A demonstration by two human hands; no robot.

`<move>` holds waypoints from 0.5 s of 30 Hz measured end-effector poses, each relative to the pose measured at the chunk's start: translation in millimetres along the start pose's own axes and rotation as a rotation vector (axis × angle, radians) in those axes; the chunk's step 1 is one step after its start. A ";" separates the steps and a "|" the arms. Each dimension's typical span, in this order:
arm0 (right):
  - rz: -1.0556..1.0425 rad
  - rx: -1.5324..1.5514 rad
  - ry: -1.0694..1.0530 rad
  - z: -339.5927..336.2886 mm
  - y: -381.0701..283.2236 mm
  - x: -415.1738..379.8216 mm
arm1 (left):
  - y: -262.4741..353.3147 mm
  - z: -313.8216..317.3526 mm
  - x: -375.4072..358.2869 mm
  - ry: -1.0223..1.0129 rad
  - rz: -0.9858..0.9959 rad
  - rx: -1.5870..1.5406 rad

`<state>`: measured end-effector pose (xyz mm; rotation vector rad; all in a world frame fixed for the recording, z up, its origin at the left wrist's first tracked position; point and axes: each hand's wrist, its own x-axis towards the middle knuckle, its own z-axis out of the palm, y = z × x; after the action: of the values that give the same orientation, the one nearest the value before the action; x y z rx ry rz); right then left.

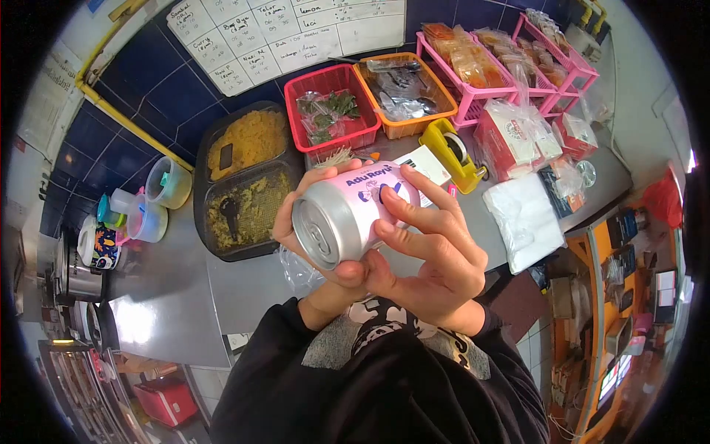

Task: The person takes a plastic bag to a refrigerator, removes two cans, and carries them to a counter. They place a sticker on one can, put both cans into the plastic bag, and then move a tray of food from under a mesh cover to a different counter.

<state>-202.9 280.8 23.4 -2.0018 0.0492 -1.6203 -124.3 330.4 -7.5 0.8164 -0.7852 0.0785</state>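
Note:
A silver drink can [325,229] with a pink and white label [366,192] reading "Adu Rayu" is held tilted above the counter, its lid end toward me with the tab closed. My left hand [296,203] wraps round the can from behind and below, its thumb under the lid end. My right hand [440,259] has its fingertips pressed on the label and its thumb close to the can's underside. The far end of the can is partly hidden by my right fingers.
Behind the hands are a black two-part food tray [203,163], a red basket [288,111], an orange basket [447,96] and a yellow tape dispenser [470,177]. On the right lie white plastic bags [525,222] and pink racks [473,92] of packets. Clear tubs [168,185] stand left.

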 end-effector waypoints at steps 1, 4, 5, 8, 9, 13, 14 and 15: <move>0.002 0.026 0.009 -2.0 3.3 -1.2 | -2.4 -3.3 0.3 -0.088 0.098 0.064; -0.002 0.090 0.029 -6.9 19.1 -5.9 | -9.5 -11.8 -0.2 -0.234 0.229 0.166; -0.005 0.105 0.027 -6.7 21.2 -7.2 | -8.1 -11.0 -3.2 -0.202 0.161 0.145; 0.040 0.093 0.033 -5.6 15.2 -4.2 | -5.4 -0.8 -6.7 -0.071 -0.014 0.045; 0.063 0.081 0.037 -4.7 11.6 -2.1 | -6.6 0.0 -5.9 -0.052 -0.018 0.028; 0.075 0.088 0.006 -3.5 5.9 -2.4 | -5.3 5.0 -8.1 0.007 -0.051 -0.007; 0.065 0.076 0.006 -3.5 6.6 -3.3 | -4.1 5.0 -9.3 0.011 -0.053 -0.004; 0.056 0.064 0.006 -3.5 6.9 -4.0 | -2.8 4.8 -10.8 0.016 -0.055 -0.001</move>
<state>-205.0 275.0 17.2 -1.9305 0.0539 -1.5732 -134.0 327.7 -14.3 0.8351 -0.7466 0.0353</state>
